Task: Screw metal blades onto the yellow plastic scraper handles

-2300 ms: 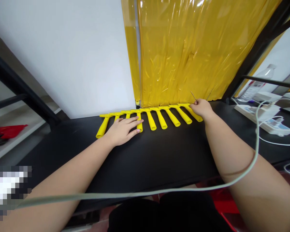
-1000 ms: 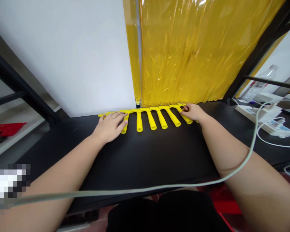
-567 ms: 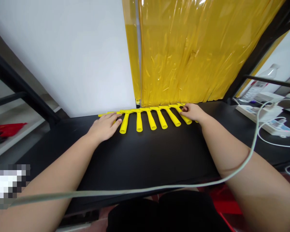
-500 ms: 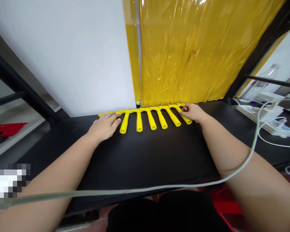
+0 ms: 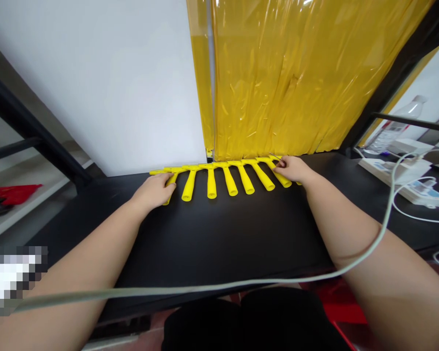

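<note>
A row of several yellow T-shaped plastic tools with round handles (image 5: 211,184) lies along the back of the black table, their crosspieces at the rear and their handle ends toward me. At the left end, my left hand (image 5: 154,189) is closed around the handle of the leftmost yellow T-shaped tool (image 5: 172,186). My right hand (image 5: 293,170) is at the other end of the row, fingers pinched on a thin dark stick (image 5: 276,158) whose kind I cannot make out. Its fingers rest beside the handles there, partly covering the rightmost ones.
A white panel (image 5: 124,87) and a yellow plastic curtain (image 5: 278,83) stand behind the black table (image 5: 219,243). White boxes (image 5: 406,180) with cables and a clear bottle (image 5: 398,122) are at right. A pale cable (image 5: 212,287) crosses in front of both forearms.
My left hand has drawn in slightly to the left and its fingers have closed around the leftmost handle, where they lay spread over it before. My right hand has hardly moved.
</note>
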Motion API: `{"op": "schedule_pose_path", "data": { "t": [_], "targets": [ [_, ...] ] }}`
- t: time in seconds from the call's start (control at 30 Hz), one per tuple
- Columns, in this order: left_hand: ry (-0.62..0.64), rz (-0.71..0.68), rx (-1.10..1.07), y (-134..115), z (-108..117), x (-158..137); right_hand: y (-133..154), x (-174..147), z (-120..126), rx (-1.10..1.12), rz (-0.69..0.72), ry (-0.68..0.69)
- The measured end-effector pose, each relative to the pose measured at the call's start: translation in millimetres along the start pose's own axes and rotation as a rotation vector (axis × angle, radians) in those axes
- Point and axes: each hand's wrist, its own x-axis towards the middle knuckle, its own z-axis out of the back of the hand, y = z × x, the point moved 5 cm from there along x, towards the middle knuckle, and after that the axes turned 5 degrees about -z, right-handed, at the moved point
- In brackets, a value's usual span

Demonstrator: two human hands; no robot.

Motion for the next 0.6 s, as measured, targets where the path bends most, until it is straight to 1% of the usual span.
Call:
{"op": "schedule_pose_path", "data": {
  "t": [0.13,0.23,0.4,0.5,0.6],
  "targets": [
    [-0.028,0.022,-0.027,-0.4,-0.1,1.7,0.7,-1.3,0.7,0.003,0.001,0.001],
    [-0.049,0.051,-0.050,3.0,5.7,1.6,2.5,-3.2,1.9,0.006,0.001,-0.003],
    [-0.087,0.147,-0.045,22.7,19.7,-1.6,3.1,-4.1,2.8,0.007,-0.003,-0.006],
    [-0.074,0.184,-0.033,34.1,18.6,-1.6,1.9,-3.2,2.2,0.004,-0.004,0.000],
    [-0.081,0.190,-0.019,39.3,14.1,-0.1,1.2,-2.6,1.8,0.002,-0.003,0.005]
  ]
}}
